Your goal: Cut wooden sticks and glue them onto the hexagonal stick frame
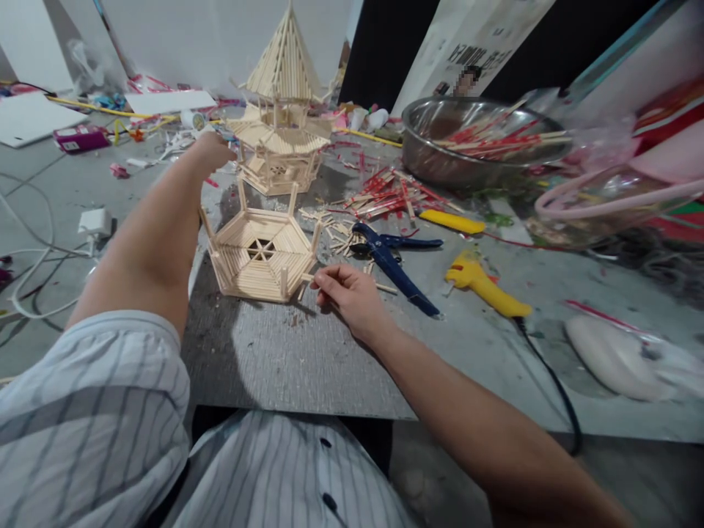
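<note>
My right hand (352,293) has thumb and fingers pinched round a short thin wooden stick (308,277), beside the right edge of a hexagonal frame. That frame (247,282), built of rows of pale sticks, has upright posts at its corners and a spoked opening in its floor. Farther back stands a tiered stick pagoda (286,139) with a pointed roof. My left hand (212,150) reaches to the pagoda's left side; its fingers show only in part, and whether they touch the pagoda is unclear.
Right of the frame lie blue-handled cutters (393,268), stick offcuts, red-wrapped sticks (385,191), a yellow knife (452,221) and a yellow glue gun (489,286) with its cord. A steel bowl (423,158) holds more sticks. A white plug (94,222) and cables lie left.
</note>
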Motion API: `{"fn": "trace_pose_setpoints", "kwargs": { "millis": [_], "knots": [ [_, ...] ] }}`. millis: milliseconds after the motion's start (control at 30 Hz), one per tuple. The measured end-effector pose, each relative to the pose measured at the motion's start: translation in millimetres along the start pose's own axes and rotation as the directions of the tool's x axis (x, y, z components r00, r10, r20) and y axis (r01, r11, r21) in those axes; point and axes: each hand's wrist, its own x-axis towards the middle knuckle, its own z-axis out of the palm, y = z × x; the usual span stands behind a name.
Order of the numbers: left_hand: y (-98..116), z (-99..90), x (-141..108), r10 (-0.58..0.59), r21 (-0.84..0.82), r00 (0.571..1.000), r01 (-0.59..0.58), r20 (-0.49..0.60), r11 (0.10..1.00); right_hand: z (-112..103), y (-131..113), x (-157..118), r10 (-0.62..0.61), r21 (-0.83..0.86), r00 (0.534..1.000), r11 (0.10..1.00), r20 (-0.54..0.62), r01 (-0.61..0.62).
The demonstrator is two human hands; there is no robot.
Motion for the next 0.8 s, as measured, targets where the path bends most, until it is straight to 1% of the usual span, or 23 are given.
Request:
{"fn": "trace_pose_setpoints", "kwargs": {
  "millis": [67, 100, 167, 233, 333, 467, 667, 800],
  "knots": [
    [2, 2.0, 2, -0.070, -0.031, 0.997, 0.069, -0.026, 0.997, 0, -1, 0, 0.005, -0.019, 1.000, 1.000, 0.009, -0.005],
    [3, 3.1, 1, -0.080, -0.075, 0.997, 0.079, -0.010, 0.994, 0, -2, 0, 0.006, -0.032, 1.000, 0.999, 0.013, -0.006],
    [3, 5.5, -2, -0.057, -0.196, 0.998, 0.063, 0.038, 0.978, 1, -4, -1, 0.010, -0.052, 1.000, 0.999, 0.024, -0.008],
    [1, 7.6, -5, -0.033, -0.325, 0.996, 0.059, 0.083, 0.944, 1, -4, -1, 0.018, -0.058, 0.999, 0.998, 0.033, -0.016],
    [-5, 7.8, -7, -0.001, -0.438, 0.992, 0.055, 0.123, 0.897, 0, -3, -1, 0.031, -0.053, 0.999, 0.998, 0.028, -0.029],
    [-8, 4.2, -9, -0.005, -0.518, 0.979, 0.112, 0.204, 0.848, -1, -1, 0, 0.047, -0.038, 0.999, 0.998, 0.004, -0.047],
    [-9, 5.2, -20, -0.027, -0.624, 0.973, 0.169, 0.231, 0.763, -2, -1, 0, 0.061, -0.020, 0.998, 0.998, -0.004, -0.061],
    [-15, 5.0, -23, 0.008, -0.625, 0.960, 0.174, 0.278, 0.761, -3, -1, 0, 0.046, -0.018, 0.999, 0.999, -0.002, -0.046]
  ]
}}
